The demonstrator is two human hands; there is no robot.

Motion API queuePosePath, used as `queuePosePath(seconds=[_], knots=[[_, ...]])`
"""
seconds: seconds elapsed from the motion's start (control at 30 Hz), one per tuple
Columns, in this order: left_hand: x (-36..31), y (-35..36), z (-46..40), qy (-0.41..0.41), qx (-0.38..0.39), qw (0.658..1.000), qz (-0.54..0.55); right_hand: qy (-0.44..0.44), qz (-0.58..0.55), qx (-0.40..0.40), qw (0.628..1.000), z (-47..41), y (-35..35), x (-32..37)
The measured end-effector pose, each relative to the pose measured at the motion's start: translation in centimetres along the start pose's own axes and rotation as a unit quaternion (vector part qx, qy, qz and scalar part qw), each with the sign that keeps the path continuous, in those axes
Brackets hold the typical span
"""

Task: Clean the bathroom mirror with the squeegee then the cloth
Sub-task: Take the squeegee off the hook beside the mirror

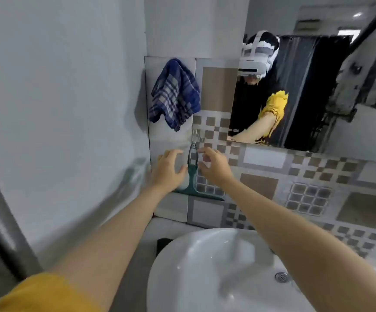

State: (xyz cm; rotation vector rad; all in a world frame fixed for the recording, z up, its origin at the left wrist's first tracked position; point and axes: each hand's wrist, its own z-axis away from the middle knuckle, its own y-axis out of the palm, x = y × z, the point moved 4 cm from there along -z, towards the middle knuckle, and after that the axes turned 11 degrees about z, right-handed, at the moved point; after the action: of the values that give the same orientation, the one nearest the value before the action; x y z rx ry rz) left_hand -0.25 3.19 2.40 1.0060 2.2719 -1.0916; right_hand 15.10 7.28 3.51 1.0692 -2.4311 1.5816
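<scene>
A teal squeegee [192, 167] hangs by its handle from a metal hook [195, 135] on the tiled wall, blade downward. My left hand [169, 170] is just left of its handle and my right hand [214, 164] just right of it, both with fingers spread and holding nothing. A blue checked cloth [174, 95] hangs on the wall above and to the left of the squeegee. The mirror [313, 91] is mounted to the upper right and reflects a person in a yellow sleeve with a headset.
A white washbasin [182, 278] with a metal drain [281, 276] sits directly below my arms. A plain grey wall [58, 109] closes the left side. Patterned brown and grey tiles [306, 188] run under the mirror.
</scene>
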Motion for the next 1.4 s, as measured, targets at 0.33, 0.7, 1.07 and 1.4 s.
queuePosePath(seconds=[0.33, 0.7, 1.07, 1.4], knots=[[4.5, 5.0, -2.4, -0.057, 0.06, 0.986, 0.145, 0.071, -0.093, -0.05, 0.992, -1.6, 2.7, -1.2], [2.9, 4.2, -2.7, -0.074, -0.024, 0.972, 0.223, 0.078, -0.115, -0.086, 0.987, -2.2, 1.2, -0.8], [-6.3, 1.3, -1.7, 0.05, -0.044, 0.973, 0.219, -0.059, 0.004, -0.167, 0.984, 1.7, -8.8, 0.4], [-18.5, 1.6, -1.0, 0.093, 0.057, 0.978, 0.175, -0.23, 0.148, -0.072, 0.959, 6.4, -22.1, 0.8]])
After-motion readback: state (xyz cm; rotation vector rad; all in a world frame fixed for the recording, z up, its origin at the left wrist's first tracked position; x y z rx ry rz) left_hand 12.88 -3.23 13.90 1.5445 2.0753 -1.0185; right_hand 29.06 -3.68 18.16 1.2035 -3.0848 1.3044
